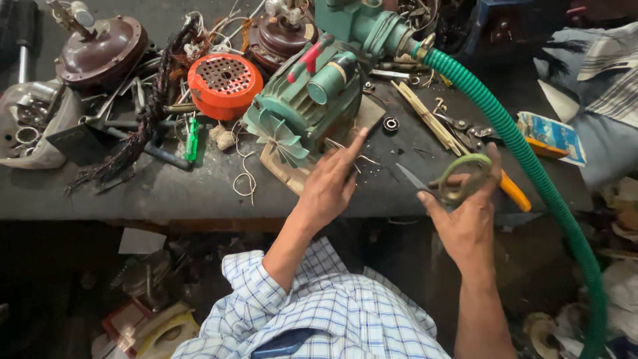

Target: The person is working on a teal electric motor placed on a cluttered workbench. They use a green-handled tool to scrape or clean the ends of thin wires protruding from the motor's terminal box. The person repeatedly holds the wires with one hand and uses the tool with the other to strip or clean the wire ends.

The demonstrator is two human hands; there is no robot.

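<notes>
Gripping green-handled steel scissors [452, 183], right hand [465, 223] risks nicking open left hand [330, 186] beside green finned motor [306, 100].

right hand [465, 219] gripping scissors [444, 185], left hand [330, 183] spread beside green motor [309, 103]

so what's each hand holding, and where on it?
Right hand holds grey-green-handled metal scissors by the handle loops, blades pointing left. Left hand holds nothing; its open fingers reach toward the green finned electric motor.
</notes>
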